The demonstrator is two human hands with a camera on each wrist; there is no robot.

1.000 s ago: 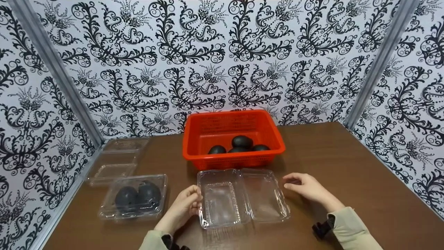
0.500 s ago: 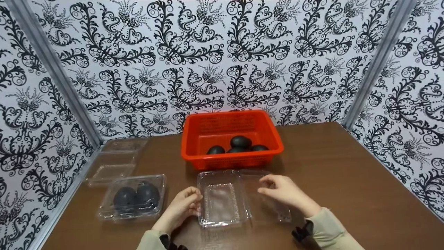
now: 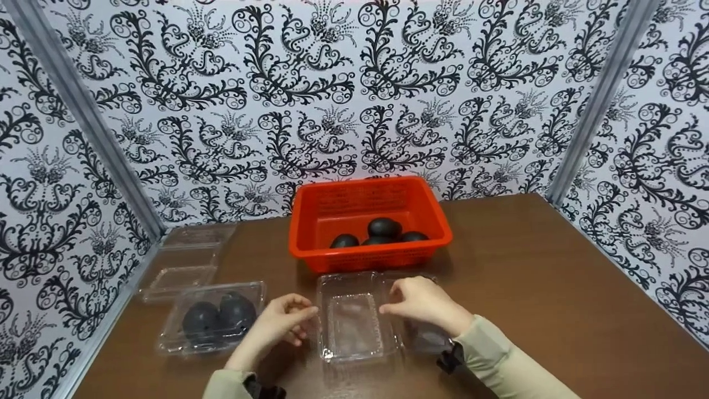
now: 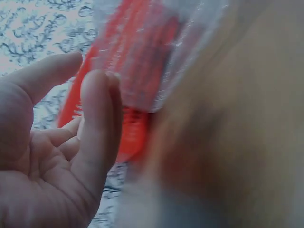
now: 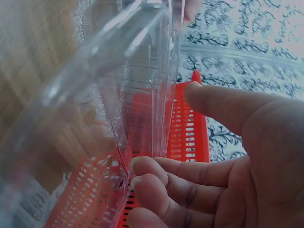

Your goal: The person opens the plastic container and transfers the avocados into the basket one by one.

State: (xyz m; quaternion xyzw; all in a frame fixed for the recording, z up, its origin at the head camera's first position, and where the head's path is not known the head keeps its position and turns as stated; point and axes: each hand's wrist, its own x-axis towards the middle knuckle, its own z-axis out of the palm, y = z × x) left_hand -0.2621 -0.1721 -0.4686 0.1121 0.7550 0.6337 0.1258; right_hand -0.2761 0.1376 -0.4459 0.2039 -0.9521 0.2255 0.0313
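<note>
An opened clear plastic clamshell box (image 3: 354, 327) lies on the table in front of the basket, its tray side to the left and its lid to the right. Beside the tray's left edge is my left hand (image 3: 282, 318), thumb and fingers apart; in the left wrist view nothing sits between the fingers (image 4: 97, 123). Over the hinge and lid hovers my right hand (image 3: 424, 305), hiding part of the lid. The right wrist view has its fingers (image 5: 190, 185) close to the clear plastic without a grip; whether they touch it I cannot tell.
A red plastic basket (image 3: 371, 252) at the back holds several dark oval fruits (image 3: 384, 228), like avocados. At left, a closed clamshell (image 3: 213, 316) contains two more. Behind it lies another opened clear clamshell (image 3: 185, 260). Patterned walls enclose the brown table (image 3: 526, 266).
My right hand has moved left, from beyond the lid's right edge to over the hinge. The left hand has drawn slightly left from the tray's edge, its fingers spreading.
</note>
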